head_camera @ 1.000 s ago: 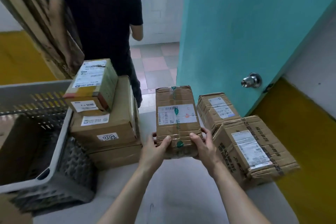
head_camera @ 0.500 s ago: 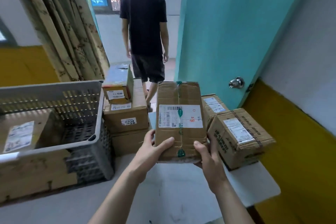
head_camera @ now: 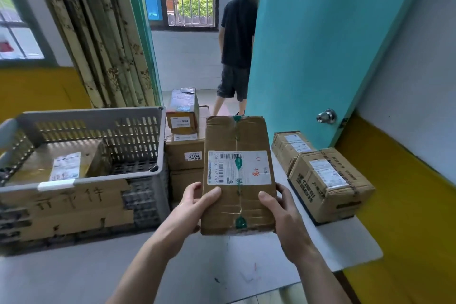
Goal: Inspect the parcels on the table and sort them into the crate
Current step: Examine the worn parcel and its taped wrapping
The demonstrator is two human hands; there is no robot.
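Note:
I hold a brown cardboard parcel (head_camera: 237, 136) with a white shipping label and green tape dots, lifted above the white table (head_camera: 197, 266) and tilted up toward me. My left hand (head_camera: 190, 207) grips its lower left edge, thumb on the front. My right hand (head_camera: 281, 215) grips its lower right edge the same way. The grey slotted crate (head_camera: 98, 175) stands at the left and holds one labelled parcel (head_camera: 61, 163). A stack of parcels (head_camera: 183, 155) sits just right of the crate. Two more parcels (head_camera: 328, 180) lie at the table's right.
A teal door (head_camera: 320, 44) with a metal knob (head_camera: 326, 116) stands open behind the right parcels. A person in a black shirt (head_camera: 237, 44) stands in the doorway beyond the table. Patterned curtains (head_camera: 98, 32) hang behind the crate. Cardboard with handwriting covers the crate's front.
The parcel has risen and tilted more upright in both hands. My view has lifted and pulled back, showing more of the crate. The person has walked farther away through the doorway.

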